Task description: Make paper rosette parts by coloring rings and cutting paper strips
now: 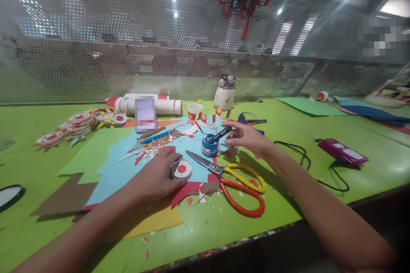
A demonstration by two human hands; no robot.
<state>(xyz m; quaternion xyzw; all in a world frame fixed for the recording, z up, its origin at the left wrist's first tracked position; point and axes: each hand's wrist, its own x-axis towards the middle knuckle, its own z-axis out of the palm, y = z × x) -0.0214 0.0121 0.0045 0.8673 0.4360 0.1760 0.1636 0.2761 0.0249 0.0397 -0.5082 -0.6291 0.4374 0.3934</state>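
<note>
My left hand (160, 175) is curled round the side of a small round disc (182, 169), whose white, dotted face carries a red hexagon. It rests over blue and red paper. My right hand (245, 137) hovers by a black marker (222, 134), thumb and forefinger apart at its upper end; contact is hard to make out. The marker leans in a small blue jar (209, 146). Between my hands lie large scissors (221, 170) with one yellow and one red handle, blades pointing up-left.
Coloured paper sheets (110, 162) and scraps cover the table's middle. Decorated discs (80, 123) are piled at left. Behind stand a paper cup (194, 111) and a bottle (224, 94), near white tubes (169, 107). A purple device (342, 152) with a black cable lies right.
</note>
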